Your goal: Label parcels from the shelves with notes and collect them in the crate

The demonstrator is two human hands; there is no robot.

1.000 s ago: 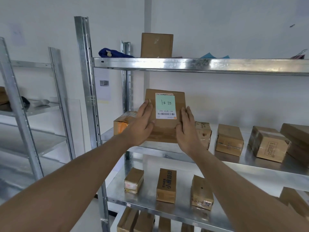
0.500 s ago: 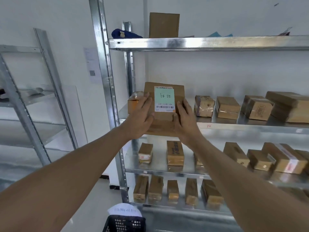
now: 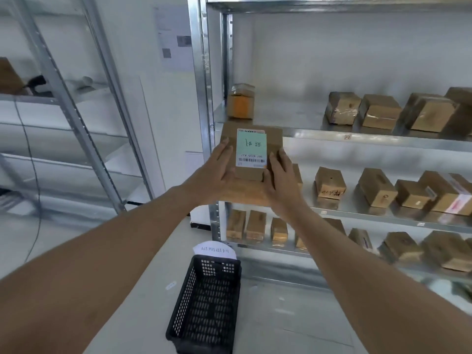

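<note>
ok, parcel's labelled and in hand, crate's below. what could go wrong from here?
1. The green note lies on the parcel with neither hand on it; it may peel off on the way down.
2. The left hand and right hand hold the parcel mainly by its sides, so it could slip.
3. The black crate is narrow and low on the floor; a drop could catch its rim.
</note>
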